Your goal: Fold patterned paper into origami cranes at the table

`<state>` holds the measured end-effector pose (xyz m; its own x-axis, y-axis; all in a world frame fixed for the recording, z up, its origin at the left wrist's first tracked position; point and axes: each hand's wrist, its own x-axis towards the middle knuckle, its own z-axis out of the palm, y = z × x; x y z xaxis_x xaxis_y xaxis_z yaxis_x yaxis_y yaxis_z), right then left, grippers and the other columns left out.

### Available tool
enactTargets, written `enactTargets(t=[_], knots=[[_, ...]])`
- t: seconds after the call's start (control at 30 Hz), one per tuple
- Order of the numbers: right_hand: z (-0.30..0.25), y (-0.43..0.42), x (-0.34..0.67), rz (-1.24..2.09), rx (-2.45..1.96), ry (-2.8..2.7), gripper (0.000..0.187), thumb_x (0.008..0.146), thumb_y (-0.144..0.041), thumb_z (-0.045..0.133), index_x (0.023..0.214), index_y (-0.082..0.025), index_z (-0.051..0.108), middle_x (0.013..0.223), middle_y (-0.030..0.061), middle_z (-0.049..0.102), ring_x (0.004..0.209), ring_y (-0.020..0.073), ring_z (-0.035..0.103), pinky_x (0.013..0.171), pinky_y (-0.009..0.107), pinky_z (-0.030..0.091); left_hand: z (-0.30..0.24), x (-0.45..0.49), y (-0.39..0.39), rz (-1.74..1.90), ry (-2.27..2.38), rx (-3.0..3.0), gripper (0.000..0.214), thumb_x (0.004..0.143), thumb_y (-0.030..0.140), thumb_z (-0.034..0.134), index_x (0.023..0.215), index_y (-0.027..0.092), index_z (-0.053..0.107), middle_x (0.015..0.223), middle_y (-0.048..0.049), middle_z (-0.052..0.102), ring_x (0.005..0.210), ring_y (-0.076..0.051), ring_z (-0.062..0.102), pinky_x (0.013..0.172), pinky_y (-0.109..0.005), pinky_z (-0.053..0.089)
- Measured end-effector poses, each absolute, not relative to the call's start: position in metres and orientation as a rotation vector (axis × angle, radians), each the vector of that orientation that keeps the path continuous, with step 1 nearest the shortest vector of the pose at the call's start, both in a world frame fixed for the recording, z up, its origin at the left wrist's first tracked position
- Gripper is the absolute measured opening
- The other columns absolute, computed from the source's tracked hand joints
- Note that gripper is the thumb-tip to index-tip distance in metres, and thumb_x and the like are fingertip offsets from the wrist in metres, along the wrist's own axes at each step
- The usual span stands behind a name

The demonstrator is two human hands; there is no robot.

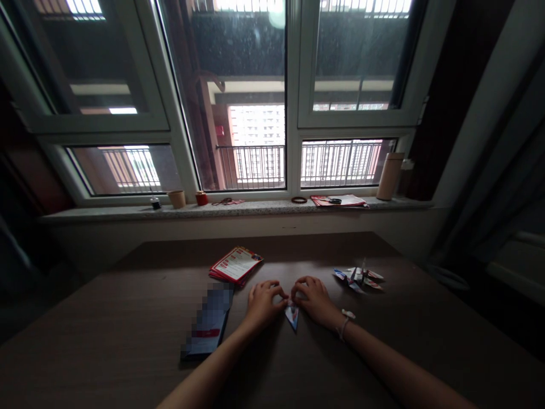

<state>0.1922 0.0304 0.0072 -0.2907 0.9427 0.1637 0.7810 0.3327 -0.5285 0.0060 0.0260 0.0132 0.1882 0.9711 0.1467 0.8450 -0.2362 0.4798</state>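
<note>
My left hand point(263, 303) and my right hand point(313, 298) rest side by side on the dark wooden table point(128, 341), fingers curled and pinching a small folded paper piece point(292, 314) whose pointed tip juts toward me between the wrists. A thin band circles my right wrist. A stack of red-and-white leaflets point(235, 264) lies just beyond my left hand. To the right of my right hand sit finished folded paper figures point(359, 278). A flat dark item with a blurred face point(208, 324) lies left of my left forearm.
A stone windowsill point(255, 209) behind the table carries a paper cup point(176, 198), a small red pot point(201, 198), scissors point(225, 201), a ring point(298, 200), more leaflets point(338, 200) and a tall beige cylinder point(389, 176). Large windows rise above it.
</note>
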Motion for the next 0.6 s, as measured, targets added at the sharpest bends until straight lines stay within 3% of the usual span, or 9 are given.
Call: enactTargets(t=[0.6], knots=[[0.001,0.028,0.2,0.456,-1.386,-2.19,0.021,0.089,-0.028,0.051,0.101,-0.032,0.068,0.121,0.0014,0.055,0.12,0.0228,0.043,0.109,0.042,0.028,0.006,-0.016,0.029,0.463,1.58,2.354,0.026,0.088,0.039,0.056,0.111,0.043,0.068,0.141,0.0022,0.053,0.135,-0.027,0.038,0.113,-0.054,0.022]])
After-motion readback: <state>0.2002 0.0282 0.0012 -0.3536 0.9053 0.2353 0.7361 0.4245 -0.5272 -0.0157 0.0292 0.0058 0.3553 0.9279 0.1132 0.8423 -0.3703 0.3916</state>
